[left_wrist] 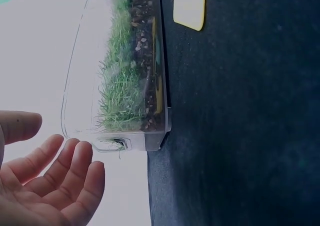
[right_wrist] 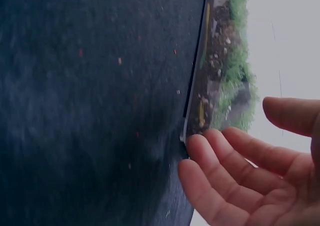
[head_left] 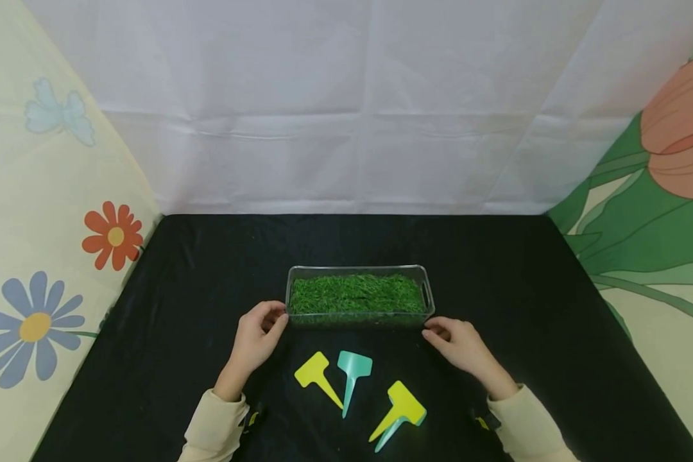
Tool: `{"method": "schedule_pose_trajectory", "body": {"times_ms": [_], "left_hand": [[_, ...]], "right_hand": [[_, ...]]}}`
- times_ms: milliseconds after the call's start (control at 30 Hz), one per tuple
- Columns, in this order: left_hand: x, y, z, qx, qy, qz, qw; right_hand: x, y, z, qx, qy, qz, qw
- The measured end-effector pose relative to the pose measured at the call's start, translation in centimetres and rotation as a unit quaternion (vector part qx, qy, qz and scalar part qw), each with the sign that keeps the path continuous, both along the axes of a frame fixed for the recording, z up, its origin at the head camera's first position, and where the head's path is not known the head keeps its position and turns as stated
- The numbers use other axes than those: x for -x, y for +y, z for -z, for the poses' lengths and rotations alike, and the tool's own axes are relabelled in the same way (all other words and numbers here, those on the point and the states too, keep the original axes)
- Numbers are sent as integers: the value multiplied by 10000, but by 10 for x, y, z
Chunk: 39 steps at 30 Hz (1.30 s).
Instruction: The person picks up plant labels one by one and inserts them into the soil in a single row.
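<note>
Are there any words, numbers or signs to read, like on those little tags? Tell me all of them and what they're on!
None that can be read.
Left yellow tag, upper teal tag and right yellow tag: no writing shows.
Lower teal tag: mostly hidden under the yellow one, so I can't tell.
Clear tub: no label shows.
Small yellow marks by both sleeves: too small to read.

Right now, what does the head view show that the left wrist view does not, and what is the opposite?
Only the head view: the right hand and the printed red flower.

Only the left wrist view: pale pebbles clearly visible in the dark soil below the grass.

Both: the left hand, the clear box with its grass, and the black cloth.
</note>
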State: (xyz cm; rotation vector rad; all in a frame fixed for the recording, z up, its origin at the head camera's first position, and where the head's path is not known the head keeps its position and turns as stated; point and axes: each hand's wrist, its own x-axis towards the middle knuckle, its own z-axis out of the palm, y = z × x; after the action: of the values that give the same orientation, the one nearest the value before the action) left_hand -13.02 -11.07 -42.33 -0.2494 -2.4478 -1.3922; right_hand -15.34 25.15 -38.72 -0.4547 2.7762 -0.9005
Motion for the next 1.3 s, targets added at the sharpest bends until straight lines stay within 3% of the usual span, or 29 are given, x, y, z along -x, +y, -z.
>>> {"method": "schedule_pose_trajectory", "body": {"times_ms": [267, 667, 900, 1300], "left_hand": [[-1, 0, 0, 154, -70, -37, 9998], [-3, 1, -1, 174, -74, 18, 9998], [-4, -1, -1, 180, 57, 46, 9998], [-4, -6, -1, 149, 431, -46, 9990]], "right_hand": [[-4, -17, 5, -101, -208, -711, 9972], [-3, -51, 9, -515, 163, -1440, 9881], [-6, -74, 6, -1128, 450, -1796, 9762], [-7, -98, 6, -1737, 590, -2347, 9546]]}}
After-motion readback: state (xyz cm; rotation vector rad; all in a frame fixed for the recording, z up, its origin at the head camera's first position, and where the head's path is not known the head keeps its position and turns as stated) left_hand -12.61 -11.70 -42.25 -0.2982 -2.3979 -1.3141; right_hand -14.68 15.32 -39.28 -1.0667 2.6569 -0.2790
